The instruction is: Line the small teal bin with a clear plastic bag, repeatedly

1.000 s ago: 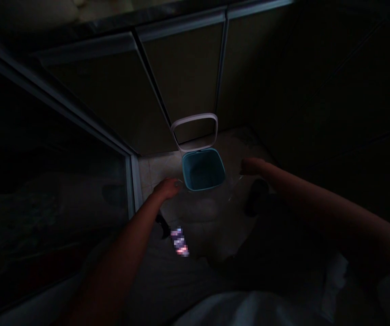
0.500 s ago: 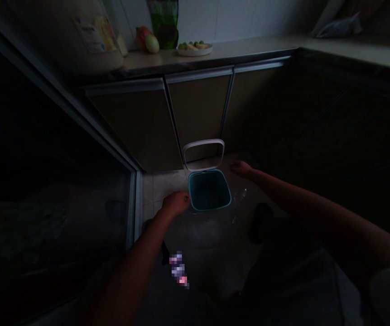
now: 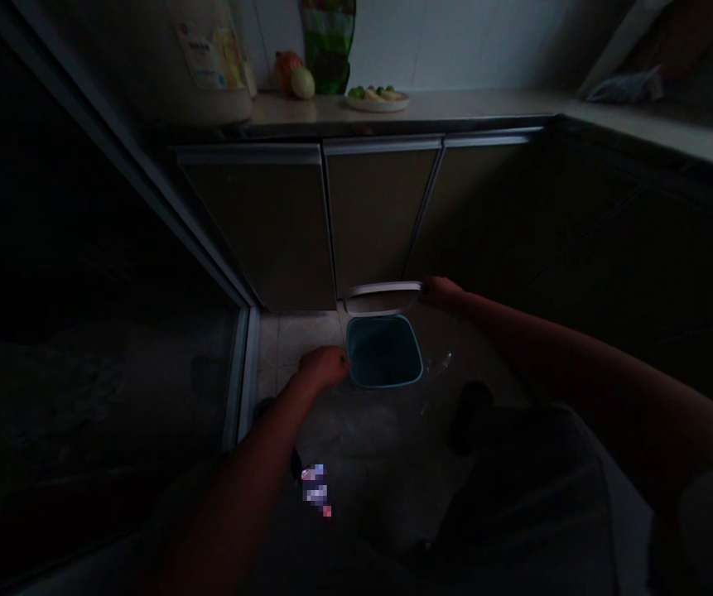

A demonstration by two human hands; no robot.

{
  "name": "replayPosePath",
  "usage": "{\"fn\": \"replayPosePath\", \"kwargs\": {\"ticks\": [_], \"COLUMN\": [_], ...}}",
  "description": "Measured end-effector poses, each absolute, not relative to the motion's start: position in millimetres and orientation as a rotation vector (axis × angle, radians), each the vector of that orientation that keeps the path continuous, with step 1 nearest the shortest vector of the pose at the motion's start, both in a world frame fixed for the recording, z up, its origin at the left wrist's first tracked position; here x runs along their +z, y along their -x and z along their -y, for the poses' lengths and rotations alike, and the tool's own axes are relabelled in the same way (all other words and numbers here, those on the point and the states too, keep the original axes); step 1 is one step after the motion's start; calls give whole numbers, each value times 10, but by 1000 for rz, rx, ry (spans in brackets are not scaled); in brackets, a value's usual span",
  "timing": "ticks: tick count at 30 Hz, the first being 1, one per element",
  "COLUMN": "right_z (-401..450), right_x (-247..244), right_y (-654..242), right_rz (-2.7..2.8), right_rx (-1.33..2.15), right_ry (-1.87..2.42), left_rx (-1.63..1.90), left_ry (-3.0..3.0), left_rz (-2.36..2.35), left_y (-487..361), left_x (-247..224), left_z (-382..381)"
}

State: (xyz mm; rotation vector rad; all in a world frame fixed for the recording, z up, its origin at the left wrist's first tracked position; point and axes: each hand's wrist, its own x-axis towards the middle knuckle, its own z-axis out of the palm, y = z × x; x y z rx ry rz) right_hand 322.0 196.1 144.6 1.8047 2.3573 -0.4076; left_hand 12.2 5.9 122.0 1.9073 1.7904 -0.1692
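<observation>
A teal bin [image 3: 384, 354] stands on the tiled floor, its inside dark. Behind its back edge a pale rim frame [image 3: 387, 287] is tilted up at a low angle. My left hand [image 3: 326, 366] is closed at the bin's left edge, the fingertips against the rim. At the frame's right end my right hand [image 3: 441, 292] is closed, its fingers on the frame's corner. The light is dim and the fingers show little detail.
Cabinet doors [image 3: 384, 215] rise behind the bin. On the counter [image 3: 474, 103] are a plate of fruit [image 3: 378, 101], a round fruit [image 3: 302, 83] and a green bag [image 3: 330, 50]. A clear plastic piece [image 3: 445, 362] lies right of the bin.
The pale frame has tilted down toward the bin. My right hand has moved up and left onto its right end. My left hand has stayed at the bin's edge.
</observation>
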Motion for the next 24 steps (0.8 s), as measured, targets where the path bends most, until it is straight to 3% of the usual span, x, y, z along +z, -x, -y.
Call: {"fn": "replayPosePath", "kwargs": {"ticks": [10,18,24], "right_z": [-739,-151,-81], "right_x": [1101,1133,1022], "right_y": [-3489,-3538,-3519], "right_rz": [-2288,-2567,-2479], "right_rx": [-534,-975,-798], "right_ry": [-1524,-1345,-1356], "left_rx": [-87,190,190], "left_ry": [-1946,-1840,-1696], "left_rz": [-1811,-1504,-1475], "left_y": [-197,-549,-717], "left_x": [1170,857,442], "left_z": [-60,172,264]}}
